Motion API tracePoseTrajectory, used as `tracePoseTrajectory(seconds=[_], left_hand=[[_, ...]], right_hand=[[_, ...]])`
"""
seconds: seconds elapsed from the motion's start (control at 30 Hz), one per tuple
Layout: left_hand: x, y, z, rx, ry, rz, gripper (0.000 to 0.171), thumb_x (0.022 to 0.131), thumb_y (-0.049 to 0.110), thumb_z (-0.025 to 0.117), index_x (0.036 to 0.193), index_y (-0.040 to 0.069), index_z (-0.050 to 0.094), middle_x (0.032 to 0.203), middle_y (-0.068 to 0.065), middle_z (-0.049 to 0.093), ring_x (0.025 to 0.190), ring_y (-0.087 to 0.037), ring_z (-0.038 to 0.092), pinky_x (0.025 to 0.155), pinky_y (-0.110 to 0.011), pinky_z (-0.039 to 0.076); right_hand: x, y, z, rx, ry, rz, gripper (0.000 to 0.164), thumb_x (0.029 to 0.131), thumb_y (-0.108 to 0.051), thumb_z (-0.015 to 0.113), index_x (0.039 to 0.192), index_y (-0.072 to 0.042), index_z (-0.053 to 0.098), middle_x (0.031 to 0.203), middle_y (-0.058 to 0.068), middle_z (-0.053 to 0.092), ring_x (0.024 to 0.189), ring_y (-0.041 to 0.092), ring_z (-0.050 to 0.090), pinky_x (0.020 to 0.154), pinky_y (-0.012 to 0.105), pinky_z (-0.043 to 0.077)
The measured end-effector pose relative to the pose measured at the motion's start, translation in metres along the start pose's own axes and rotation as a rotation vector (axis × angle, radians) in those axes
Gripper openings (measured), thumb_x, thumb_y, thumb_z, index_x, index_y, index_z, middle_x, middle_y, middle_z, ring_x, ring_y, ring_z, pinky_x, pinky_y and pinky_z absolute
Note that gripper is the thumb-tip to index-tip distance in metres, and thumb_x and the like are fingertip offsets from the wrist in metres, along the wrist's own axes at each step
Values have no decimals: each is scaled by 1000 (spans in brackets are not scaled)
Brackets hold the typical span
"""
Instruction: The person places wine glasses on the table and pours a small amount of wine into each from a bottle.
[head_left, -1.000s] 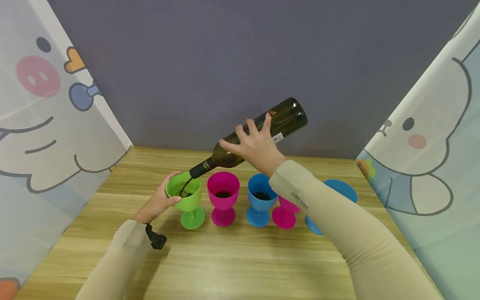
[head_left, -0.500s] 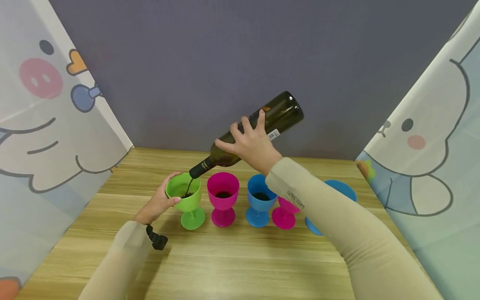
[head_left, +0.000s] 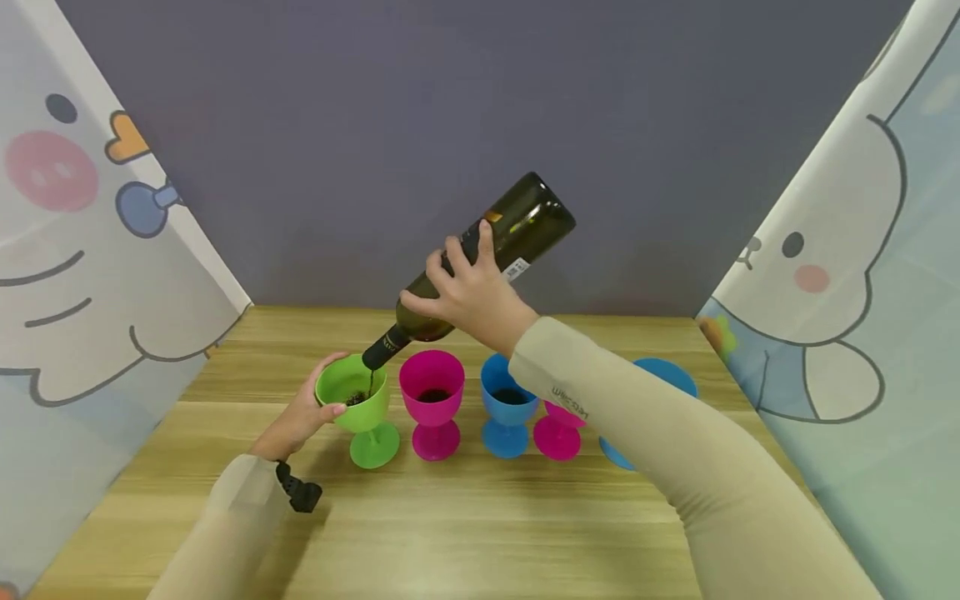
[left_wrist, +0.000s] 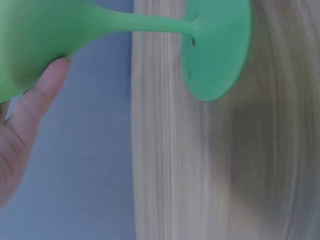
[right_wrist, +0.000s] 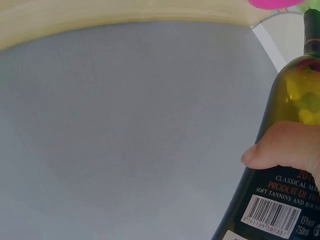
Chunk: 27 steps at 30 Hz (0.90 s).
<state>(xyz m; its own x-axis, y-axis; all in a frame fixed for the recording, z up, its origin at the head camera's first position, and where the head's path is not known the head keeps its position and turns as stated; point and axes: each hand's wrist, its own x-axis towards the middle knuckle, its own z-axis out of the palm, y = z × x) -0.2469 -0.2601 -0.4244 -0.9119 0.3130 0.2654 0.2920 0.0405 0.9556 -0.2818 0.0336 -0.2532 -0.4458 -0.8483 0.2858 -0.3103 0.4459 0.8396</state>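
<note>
My right hand grips a dark green wine bottle round its body, tilted neck-down to the left. A thin dark stream runs from the bottle's mouth into a green plastic goblet, where dark, bubbly liquid lies at the bottom. The left hand holds that goblet's bowl from the left, thumb on the near side. In the left wrist view the goblet's foot appears close to the wooden tabletop; contact cannot be told. The right wrist view shows the bottle's barcode label below my thumb.
Right of the green goblet stand a pink goblet and a blue goblet, both with dark liquid. Another pink goblet and a blue one are partly hidden by my right sleeve. A grey wall rises behind the wooden table.
The bottle has tipped more steeply, its base swinging left, while its mouth stays over the green goblet. Liquid keeps running. The whole view has shifted slightly. My left hand keeps its hold.
</note>
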Motion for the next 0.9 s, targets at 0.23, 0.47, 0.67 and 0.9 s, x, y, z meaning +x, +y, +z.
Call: tracePoseTrajectory(seconds=[0.23, 0.47, 0.67, 0.9], left_hand=[[-6, -7, 1, -58, 4, 26, 63, 83, 5, 66, 137, 21, 38, 113, -9, 48, 93, -12, 55, 72, -23, 53], [2, -7, -1, -27, 20, 15, 68, 82, 5, 65, 140, 1, 31, 111, -10, 47, 92, -14, 56, 72, -23, 53], [5, -10, -2, -28, 10, 27, 68, 82, 9, 68, 140, 5, 33, 112, -10, 46, 93, -13, 54, 74, -22, 52], [-2, -15, -7, -43, 31, 78, 61, 81, 7, 66, 134, 25, 41, 112, -6, 49, 94, -11, 54, 74, -21, 51]], right_hand=[[6, -7, 0, -74, 119, -57, 63, 89, -28, 65, 142, -40, 33, 124, 11, 54, 116, 35, 49, 93, 68, 33], [6, -3, 2, -132, 149, -75, 67, 85, -33, 67, 142, -41, 32, 125, 11, 52, 116, 35, 48, 91, 66, 35], [5, 3, 2, -144, 105, -77, 75, 82, -37, 70, 144, -43, 29, 127, 12, 51, 119, 35, 47, 90, 64, 36], [13, -3, 4, -114, 139, -77, 68, 85, -33, 68, 142, -41, 31, 128, 10, 51, 120, 33, 47, 91, 64, 34]])
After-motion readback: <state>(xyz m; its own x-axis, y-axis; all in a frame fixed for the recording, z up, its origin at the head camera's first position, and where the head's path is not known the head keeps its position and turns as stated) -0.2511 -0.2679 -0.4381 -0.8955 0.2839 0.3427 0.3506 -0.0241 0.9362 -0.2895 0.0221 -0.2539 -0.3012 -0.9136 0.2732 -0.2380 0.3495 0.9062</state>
